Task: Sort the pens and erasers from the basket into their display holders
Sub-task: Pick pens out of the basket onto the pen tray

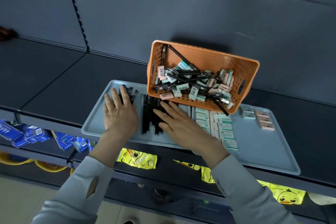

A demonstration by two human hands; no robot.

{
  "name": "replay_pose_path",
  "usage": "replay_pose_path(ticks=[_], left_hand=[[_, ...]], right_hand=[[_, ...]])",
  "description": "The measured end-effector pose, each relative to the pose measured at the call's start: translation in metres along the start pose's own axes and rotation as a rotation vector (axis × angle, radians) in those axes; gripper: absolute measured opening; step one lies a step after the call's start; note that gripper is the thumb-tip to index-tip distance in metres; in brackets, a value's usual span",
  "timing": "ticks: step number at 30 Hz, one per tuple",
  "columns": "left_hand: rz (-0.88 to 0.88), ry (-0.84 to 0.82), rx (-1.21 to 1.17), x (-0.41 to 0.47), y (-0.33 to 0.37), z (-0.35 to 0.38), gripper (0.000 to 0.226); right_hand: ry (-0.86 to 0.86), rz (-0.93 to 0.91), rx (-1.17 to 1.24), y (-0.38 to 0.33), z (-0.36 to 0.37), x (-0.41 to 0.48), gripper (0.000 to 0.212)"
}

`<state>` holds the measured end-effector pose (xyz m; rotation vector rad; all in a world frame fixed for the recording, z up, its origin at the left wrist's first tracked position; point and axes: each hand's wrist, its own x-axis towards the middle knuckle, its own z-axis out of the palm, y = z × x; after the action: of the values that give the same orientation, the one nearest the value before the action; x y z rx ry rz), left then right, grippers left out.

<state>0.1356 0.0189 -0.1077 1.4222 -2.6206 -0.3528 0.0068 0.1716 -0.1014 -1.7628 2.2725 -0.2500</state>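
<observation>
**Shelf display, sorting in progress**

- Orange perforated plastic basket (205, 56): at the back of the tray, tipped so its open side faces the camera, its lower edge over the tray's far side. It holds a loose tangle of slim black pens (183, 75) mixed with mint-green and pink wrapped erasers (193, 91). One pen juts out over the lower right rim.
- Pale grey-blue flat plastic tray (258, 151): lies on the dark shelf board (54, 82), long side towards the person.
- Left group of black pens (132, 94): far left of the tray, laid side by side — mostly covered by the left hand.
- Middle group of black pens (147, 116): laid parallel, pointing away from the person, just right of the first group.
- Rows of mint-green erasers (224, 130): right of the middle pens, packed edge to edge.
- Small set of mint-green erasers (247, 112) and a column of pink erasers (265, 122): far right of the tray, apart from the main rows.
- Left hand (120, 112): flat, fingers straight and spread, resting on the left pens and gripping nothing.
- Right hand (180, 123): flat, fingers straight — the tips lie across the middle pens, nothing held. The hands are apart.
- Lower shelf: blue packets (32, 134) and yellow duck-print packets (136, 158).
</observation>
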Motion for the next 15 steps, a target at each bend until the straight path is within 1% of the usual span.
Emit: replay_pose_path(ticks=[4,6,7,8,9,10,11,12,13,15], left_hand=[[0.082,0.024,0.097,-0.002,0.003,0.006,0.069],[0.071,-0.009,0.115,-0.001,0.002,0.002,0.07],[0.061,-0.021,0.127,0.0,0.002,-0.001,0.069],[0.068,-0.005,0.134,0.0,0.004,-0.004,0.067],[0.109,0.053,0.12,0.0,0.007,-0.009,0.063],[0.184,0.142,0.085,-0.001,0.012,-0.013,0.058],[0.28,0.239,0.043,-0.001,0.019,-0.016,0.052],[0.369,0.317,0.006,0.001,0.028,-0.017,0.048],[0.433,0.35,-0.028,0.004,0.039,-0.019,0.048],[0.498,0.321,-0.077,0.012,0.063,-0.026,0.052]], right_hand=[[-0.017,-0.001,-0.014,-0.003,-0.003,-0.001,0.051],[0.019,-0.016,0.011,-0.006,-0.008,-0.003,0.05],[0.081,-0.034,0.036,-0.006,-0.013,-0.004,0.048],[0.18,-0.055,0.05,-0.004,-0.019,-0.006,0.044],[0.301,-0.066,0.047,0.001,-0.026,-0.007,0.039],[0.432,-0.058,0.034,0.008,-0.033,-0.008,0.033],[0.545,-0.017,0.025,0.018,-0.041,-0.008,0.03],[0.617,0.052,0.021,0.029,-0.049,-0.008,0.03],[0.65,0.13,0.01,0.04,-0.057,-0.006,0.033],[0.63,0.215,-0.039,0.057,-0.074,0.0,0.042]])
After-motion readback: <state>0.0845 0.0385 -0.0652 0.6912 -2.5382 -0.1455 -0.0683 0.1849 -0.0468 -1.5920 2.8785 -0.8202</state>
